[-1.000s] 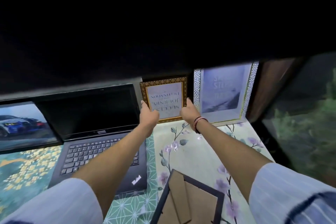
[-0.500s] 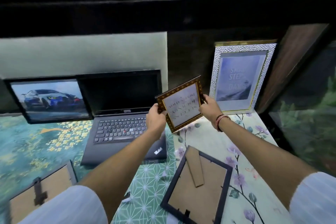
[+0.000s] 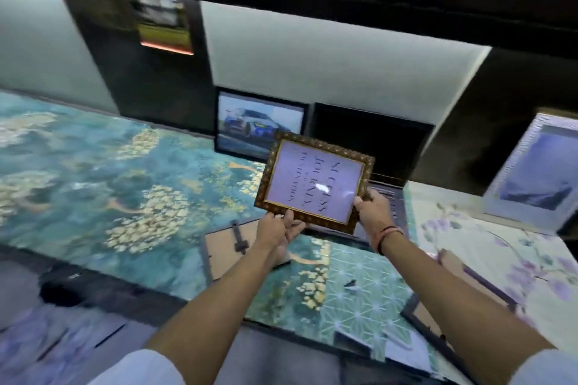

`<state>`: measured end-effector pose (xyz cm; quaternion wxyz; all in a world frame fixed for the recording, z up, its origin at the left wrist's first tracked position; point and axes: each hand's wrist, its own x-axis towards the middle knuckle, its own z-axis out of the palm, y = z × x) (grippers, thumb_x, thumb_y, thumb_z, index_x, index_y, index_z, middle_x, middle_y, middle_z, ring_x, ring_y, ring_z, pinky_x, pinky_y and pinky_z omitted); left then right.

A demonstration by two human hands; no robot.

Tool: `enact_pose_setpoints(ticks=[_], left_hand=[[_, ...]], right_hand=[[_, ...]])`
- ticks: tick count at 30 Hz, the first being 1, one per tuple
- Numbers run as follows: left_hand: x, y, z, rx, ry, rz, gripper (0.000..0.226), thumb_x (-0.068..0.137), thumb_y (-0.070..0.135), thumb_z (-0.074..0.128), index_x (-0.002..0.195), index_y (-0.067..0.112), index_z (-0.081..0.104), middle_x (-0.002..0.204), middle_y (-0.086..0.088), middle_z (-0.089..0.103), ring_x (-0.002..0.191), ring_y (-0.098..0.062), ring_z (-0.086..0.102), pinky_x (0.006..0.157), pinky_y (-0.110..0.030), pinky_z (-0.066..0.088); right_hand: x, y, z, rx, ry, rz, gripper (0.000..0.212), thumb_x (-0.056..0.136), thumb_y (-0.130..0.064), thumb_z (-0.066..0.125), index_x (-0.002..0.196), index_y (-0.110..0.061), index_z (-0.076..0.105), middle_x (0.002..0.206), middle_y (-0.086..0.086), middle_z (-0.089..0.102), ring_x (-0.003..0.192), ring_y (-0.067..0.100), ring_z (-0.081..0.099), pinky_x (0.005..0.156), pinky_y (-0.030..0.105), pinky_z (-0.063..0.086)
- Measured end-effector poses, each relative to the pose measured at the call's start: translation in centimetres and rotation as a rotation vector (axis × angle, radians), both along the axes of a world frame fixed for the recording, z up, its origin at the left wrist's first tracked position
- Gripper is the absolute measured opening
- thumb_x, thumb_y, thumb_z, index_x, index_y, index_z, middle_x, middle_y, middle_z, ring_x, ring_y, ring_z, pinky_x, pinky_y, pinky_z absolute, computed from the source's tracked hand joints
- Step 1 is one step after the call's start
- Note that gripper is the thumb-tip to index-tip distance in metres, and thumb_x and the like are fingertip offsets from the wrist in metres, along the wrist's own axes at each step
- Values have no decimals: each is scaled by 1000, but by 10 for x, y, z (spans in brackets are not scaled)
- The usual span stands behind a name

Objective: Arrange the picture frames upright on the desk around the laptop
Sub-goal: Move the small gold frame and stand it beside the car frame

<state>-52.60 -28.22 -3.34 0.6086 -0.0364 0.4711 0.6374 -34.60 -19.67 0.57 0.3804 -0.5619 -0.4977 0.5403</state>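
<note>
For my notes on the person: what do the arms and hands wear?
Both forearms are bare, with pale, light-coloured sleeves pushed up near the elbows. The right hand has a thin red and dark band at its wrist. The left hand shows no ring, watch or glove.

Gold beaded frame (image 3: 316, 181), lilac print, black text; teal-gold tabletop (image 3: 109, 172) left of hands, floral cream right.

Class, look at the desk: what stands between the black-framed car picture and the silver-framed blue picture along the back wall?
In the head view, the open black laptop stands between the black-framed car picture and the silver-framed blue picture, partly hidden by the gold-framed text picture held up in both hands.
</note>
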Motion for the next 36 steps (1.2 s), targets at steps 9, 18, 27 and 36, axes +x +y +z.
enact_pose_setpoints(ticks=[9,18,27,36], left_hand=[[-172,-52,-1,-237,482,162,73,98,-2,59,161,14,26,148,-15,52,118,-33,60,91,-40,52],[-302,-14,10,-24,1020,-118,26,109,10,45,124,10,66,114,-6,71,114,-27,65,77,-20,55],[-371,38,-14,-14,925,-95,22,109,8,44,106,10,65,98,-10,71,84,-22,65,70,-32,51],[-459,105,-15,-23,871,41,24,108,3,41,116,6,64,95,-6,71,80,-15,66,56,-16,54]], right_hand=[[-182,14,85,510,-489,424,22,86,-3,53,89,-15,71,71,-1,61,68,15,53,60,14,40],[-311,39,77,655,-659,858,37,88,4,47,115,-2,71,110,18,74,104,32,65,89,32,49],[-370,94,44,624,-461,655,23,88,-9,71,110,-6,74,103,8,72,98,18,63,95,39,53],[-411,109,-28,165,-360,260,31,95,-23,56,123,-10,59,106,1,64,104,22,61,99,45,50]])
